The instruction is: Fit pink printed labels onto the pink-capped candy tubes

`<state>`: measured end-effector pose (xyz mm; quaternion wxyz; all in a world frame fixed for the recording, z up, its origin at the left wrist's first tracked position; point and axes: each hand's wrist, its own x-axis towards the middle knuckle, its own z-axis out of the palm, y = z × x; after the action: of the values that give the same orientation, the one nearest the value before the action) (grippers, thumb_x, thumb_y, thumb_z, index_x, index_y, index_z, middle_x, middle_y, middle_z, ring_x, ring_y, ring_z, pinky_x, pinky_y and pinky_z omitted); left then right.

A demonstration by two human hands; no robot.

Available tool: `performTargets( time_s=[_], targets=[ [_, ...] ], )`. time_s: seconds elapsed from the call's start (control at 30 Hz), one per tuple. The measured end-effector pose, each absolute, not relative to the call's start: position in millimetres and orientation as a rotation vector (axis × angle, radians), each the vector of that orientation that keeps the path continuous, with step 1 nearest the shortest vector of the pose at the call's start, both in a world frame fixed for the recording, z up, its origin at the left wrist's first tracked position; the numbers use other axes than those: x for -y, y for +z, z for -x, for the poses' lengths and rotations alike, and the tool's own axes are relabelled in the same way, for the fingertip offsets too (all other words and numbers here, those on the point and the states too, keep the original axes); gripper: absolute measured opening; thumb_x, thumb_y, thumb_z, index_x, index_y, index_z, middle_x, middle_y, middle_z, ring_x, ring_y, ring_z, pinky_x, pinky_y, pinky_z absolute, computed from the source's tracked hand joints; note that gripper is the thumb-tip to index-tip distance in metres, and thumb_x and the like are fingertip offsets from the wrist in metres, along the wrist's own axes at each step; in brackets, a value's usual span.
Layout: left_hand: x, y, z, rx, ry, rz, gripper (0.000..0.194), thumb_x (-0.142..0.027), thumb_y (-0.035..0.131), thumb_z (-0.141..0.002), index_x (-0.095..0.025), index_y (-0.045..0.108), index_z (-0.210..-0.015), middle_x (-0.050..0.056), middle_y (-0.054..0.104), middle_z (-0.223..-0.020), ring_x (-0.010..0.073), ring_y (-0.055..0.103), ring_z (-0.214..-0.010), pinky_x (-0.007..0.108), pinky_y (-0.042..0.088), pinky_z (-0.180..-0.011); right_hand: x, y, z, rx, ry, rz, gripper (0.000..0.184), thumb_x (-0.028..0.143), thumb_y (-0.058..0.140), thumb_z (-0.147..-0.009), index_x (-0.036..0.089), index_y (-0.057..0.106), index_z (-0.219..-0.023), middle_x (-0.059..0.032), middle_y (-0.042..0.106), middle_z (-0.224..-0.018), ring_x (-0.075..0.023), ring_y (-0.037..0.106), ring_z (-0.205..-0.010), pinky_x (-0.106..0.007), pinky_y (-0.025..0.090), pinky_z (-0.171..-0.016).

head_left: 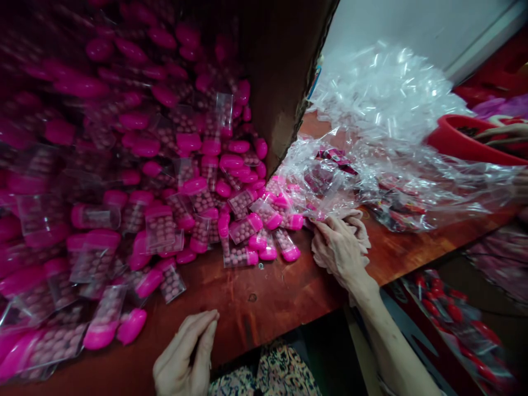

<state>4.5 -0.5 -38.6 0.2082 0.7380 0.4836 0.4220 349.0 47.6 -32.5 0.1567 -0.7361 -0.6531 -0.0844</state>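
My right hand (339,250) is closed on a crumpled pale pink cloth (359,231), pressed to the wooden tabletop. Its fingertips reach the edge of a heap of small clear containers with bright pink caps (243,231), filled with pinkish round beads or candies. Near the table's front edge, my left hand (187,352) has thumb and fingers brought together at the tips, with nothing visible in them. To its left lie more such containers, the nearest being one with a rounded pink cap (132,325).
A cardboard flap (284,82) rises behind the heap. Clear plastic wrappers (388,93) pile up at the back right, beside a red basin (449,135) with another person's hand (505,135) at it. Red-capped packets (454,313) fill a box below the table's right side.
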Motion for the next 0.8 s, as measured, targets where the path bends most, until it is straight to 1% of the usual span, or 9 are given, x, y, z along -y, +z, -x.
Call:
performTargets(
  time_s=[0.2, 0.37, 0.43, 0.5, 0.57, 0.67, 0.73, 0.77, 0.8],
  targets=[
    [0.8, -40.4, -5.3, -1.343, 1.188, -2.029, 0.016, -0.011, 0.062, -0.079, -0.017, 0.068, -0.092, 0.003, 0.074, -0.083, 0.0149, 0.070, -0.075, 0.021, 0.055, -0.076, -47.9, -26.8, -347.9, 1.879, -0.274, 2.160, 0.026, 0.032, 0.052, -0.093, 0.019, 0.057, -0.115, -0.0079, 0.057, -0.118, -0.0182, 0.060, -0.097, -0.038, 0.052, -0.083],
    [0.1, -41.9, -7.1, -1.368, 1.192, -1.955, 0.014, -0.013, 0.062, -0.079, -0.018, 0.070, -0.089, 0.004, 0.074, -0.082, 0.0162, 0.070, -0.074, 0.023, 0.056, -0.074, -50.7, -13.1, -347.7, 1.824, -0.357, 2.164, 0.031, 0.033, 0.055, -0.091, 0.017, 0.054, -0.117, -0.0074, 0.057, -0.116, -0.0189, 0.060, -0.097, -0.039, 0.052, -0.082],
    [-0.6, -42.3, -7.0, -1.382, 1.185, -1.923, 0.015, -0.012, 0.062, -0.078, -0.019, 0.071, -0.088, 0.004, 0.074, -0.083, 0.0167, 0.070, -0.075, 0.023, 0.056, -0.074, -50.7, -4.5, -347.8, 1.805, -0.400, 2.151, 0.026, 0.031, 0.053, -0.092, 0.015, 0.056, -0.112, -0.0075, 0.060, -0.109, -0.0187, 0.060, -0.092, -0.038, 0.052, -0.079],
    [-0.9, -41.9, -6.1, -1.378, 1.186, -1.895, 0.016, -0.012, 0.063, -0.077, -0.020, 0.072, -0.088, 0.003, 0.075, -0.083, 0.0165, 0.070, -0.075, 0.023, 0.056, -0.074, -48.3, 4.8, -347.4, 1.807, -0.437, 2.122, 0.020, 0.026, 0.049, -0.092, 0.012, 0.059, -0.105, -0.0096, 0.061, -0.098, -0.0214, 0.060, -0.088, -0.038, 0.052, -0.075],
    [-0.1, -39.3, -5.5, -1.367, 1.200, -1.839, 0.016, -0.012, 0.064, -0.076, -0.021, 0.072, -0.087, 0.002, 0.075, -0.082, 0.0159, 0.070, -0.073, 0.022, 0.056, -0.074, -42.0, 13.9, -344.8, 1.815, -0.470, 2.077, 0.021, 0.020, 0.043, -0.092, 0.011, 0.060, -0.099, -0.0128, 0.061, -0.092, -0.0251, 0.060, -0.087, -0.040, 0.052, -0.074],
    [2.7, -28.9, -9.8, -1.351, 1.193, -1.609, 0.014, -0.014, 0.066, -0.076, -0.022, 0.073, -0.084, 0.002, 0.075, -0.079, 0.0157, 0.070, -0.072, 0.021, 0.055, -0.072, -24.1, 25.7, -332.1, 1.804, -0.528, 1.989, 0.026, 0.018, 0.036, -0.094, 0.012, 0.060, -0.102, -0.0143, 0.063, -0.096, -0.0263, 0.061, -0.090, -0.039, 0.051, -0.077],
    [3.3, -17.8, -18.7, -1.276, 1.126, -1.348, 0.010, -0.019, 0.066, -0.077, -0.022, 0.074, -0.083, 0.003, 0.075, -0.079, 0.0158, 0.069, -0.070, 0.021, 0.056, -0.066, -7.7, 32.0, -316.2, 1.810, -0.554, 1.869, 0.025, 0.015, 0.040, -0.093, 0.014, 0.060, -0.108, -0.0129, 0.064, -0.098, -0.0249, 0.062, -0.093, -0.037, 0.050, -0.080],
    [2.4, -11.6, -24.9, -1.206, 1.069, -1.197, 0.011, -0.024, 0.065, -0.079, -0.021, 0.074, -0.085, 0.004, 0.074, -0.078, 0.0155, 0.068, -0.067, 0.021, 0.055, -0.061, 1.1, 34.7, -306.5, 1.804, -0.551, 1.799, 0.025, 0.011, 0.044, -0.092, 0.016, 0.059, -0.111, -0.0119, 0.064, -0.099, -0.0239, 0.063, -0.093, -0.036, 0.049, -0.082],
    [0.3, -5.5, -31.9, -1.118, 0.988, -1.041, 0.016, -0.030, 0.065, -0.080, -0.020, 0.073, -0.088, 0.006, 0.074, -0.078, 0.0151, 0.067, -0.063, 0.021, 0.055, -0.056, 10.0, 37.2, -296.3, 1.822, -0.524, 1.732, 0.029, 0.007, 0.046, -0.090, 0.018, 0.059, -0.114, -0.0095, 0.065, -0.096, -0.0218, 0.064, -0.091, -0.034, 0.049, -0.083]
  ],
)
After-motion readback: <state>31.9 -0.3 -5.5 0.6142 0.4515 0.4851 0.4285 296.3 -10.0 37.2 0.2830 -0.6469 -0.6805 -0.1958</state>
